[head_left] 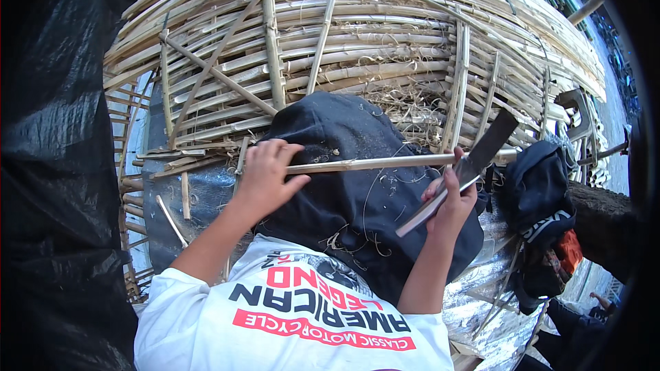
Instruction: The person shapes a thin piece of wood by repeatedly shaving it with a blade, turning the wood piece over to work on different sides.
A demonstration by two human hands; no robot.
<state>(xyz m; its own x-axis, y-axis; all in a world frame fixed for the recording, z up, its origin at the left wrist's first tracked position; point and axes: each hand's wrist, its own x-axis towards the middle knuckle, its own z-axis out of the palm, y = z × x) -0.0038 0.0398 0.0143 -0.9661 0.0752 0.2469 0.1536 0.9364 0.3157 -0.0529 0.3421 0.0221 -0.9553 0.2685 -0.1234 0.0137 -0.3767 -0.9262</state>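
White printed shirt (295,316) nearest the camera, both forearms reaching up from it over a dark cloth (357,165) spread on the lap. Taking that cloth as reference: left hand (265,175) at its left edge, fingers clenched around the near end of a thin bamboo strip (385,162). Strip lies horizontally across the cloth's upper part. Right hand (450,196) at the cloth's right edge, closed tight on the handle of a flat broad-bladed knife (474,165), blade angled up-right, meeting the strip's right end. Beyond the cloth: stacked split bamboo (357,48). Right of it: dark bag (540,192).
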